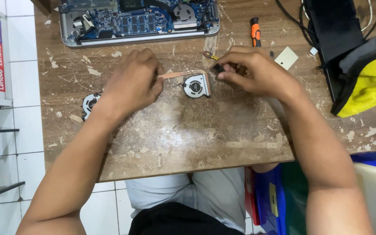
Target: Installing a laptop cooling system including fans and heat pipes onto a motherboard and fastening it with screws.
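Your bench: brown worn wooden tabletop point(175, 135), white paint flecks all over. Grey-black round fan point(196, 85) with copper-coloured flat heat pipe point(181, 74). Blue circuit board in silver open laptop base point(138, 19). Orange-black screwdriver handle point(255, 32). Yellow-grey cloth bag point(368, 78). White tiled floor point(27, 143).

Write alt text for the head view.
Two hands work on a laptop fan on a worn table: the left hand pinches its copper pipe, the right hand holds a small dark part. An opened laptop lies behind.
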